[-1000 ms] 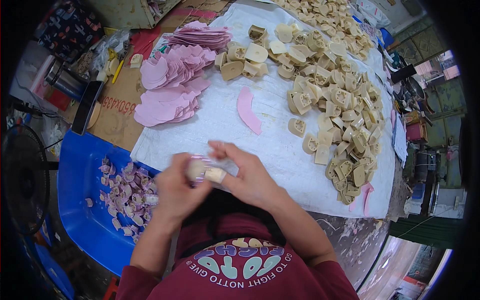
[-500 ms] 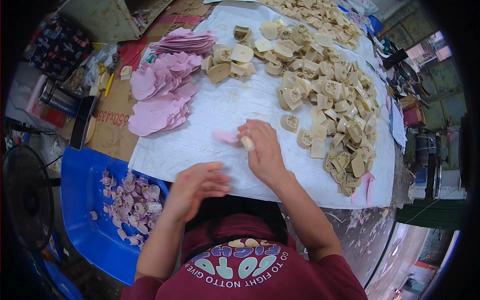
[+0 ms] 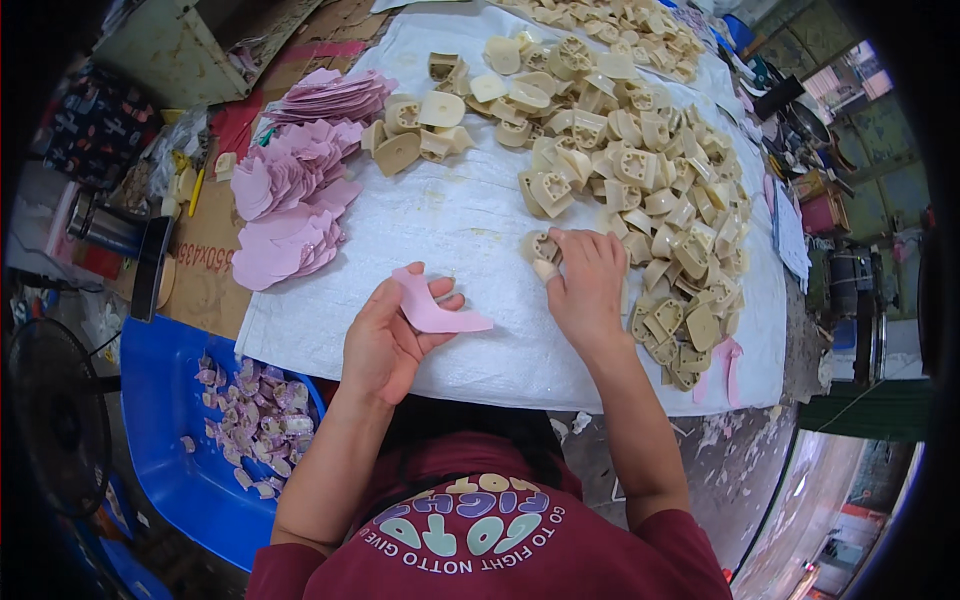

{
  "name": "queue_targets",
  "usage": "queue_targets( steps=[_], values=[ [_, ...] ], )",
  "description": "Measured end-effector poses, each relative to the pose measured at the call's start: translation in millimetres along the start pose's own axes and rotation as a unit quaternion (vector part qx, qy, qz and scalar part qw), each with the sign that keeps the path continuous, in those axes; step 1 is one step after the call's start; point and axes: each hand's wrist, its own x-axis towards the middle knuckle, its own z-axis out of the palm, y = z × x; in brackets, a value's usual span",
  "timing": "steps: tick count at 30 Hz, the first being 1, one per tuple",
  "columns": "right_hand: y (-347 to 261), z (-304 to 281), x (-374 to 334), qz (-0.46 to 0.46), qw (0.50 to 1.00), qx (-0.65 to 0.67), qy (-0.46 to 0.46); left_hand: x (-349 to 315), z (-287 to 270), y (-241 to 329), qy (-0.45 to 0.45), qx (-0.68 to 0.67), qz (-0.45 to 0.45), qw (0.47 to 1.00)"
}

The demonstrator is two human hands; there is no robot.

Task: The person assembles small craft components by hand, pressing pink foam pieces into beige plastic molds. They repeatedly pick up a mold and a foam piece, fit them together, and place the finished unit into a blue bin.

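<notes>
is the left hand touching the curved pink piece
Touching: the head view shows the curved pink piece lying across the fingers of the left hand, with no gap.

The work surface carries a white woven plastic sheet (image 3: pixel 450 220), creased and faintly stained. A flat sheet of brown cardboard (image 3: pixel 212 268) adjoins it at the left. Three stacks of thin pink curved cut pieces occupy the sheet's left margin: far stack (image 3: pixel 330 95), middle stack (image 3: pixel 295 172) and near stack (image 3: pixel 288 248). A main heap of glossy beige moulded blocks (image 3: pixel 640 160), many with recessed holes, covers the right half. A small cluster of beige blocks (image 3: pixel 398 153) lies between heap and stacks. Two narrow pink strips (image 3: pixel 734 372) lie at the near right corner. A slim yellow pen-shaped stick (image 3: pixel 197 190) rests on the cardboard.
</notes>
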Motion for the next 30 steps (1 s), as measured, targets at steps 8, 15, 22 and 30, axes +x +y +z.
queue_targets(
  steps=[8,15,22,30],
  values=[
    [-98,-47,-15,-0.096,0.945,0.309,-0.051,17,2,-3,0.058,-0.085,0.052,0.993],
    [-114,-41,-18,-0.157,0.901,0.393,-0.096,6,5,10,0.022,-0.056,0.074,0.995],
    [-107,-41,-2,0.133,0.662,0.719,-0.165,-34,24,3,-0.046,-0.043,0.039,0.997],
    [-107,-64,-11,0.106,0.751,0.652,-0.014,-43,24,21,-0.066,0.016,0.100,0.993]
  ],
)
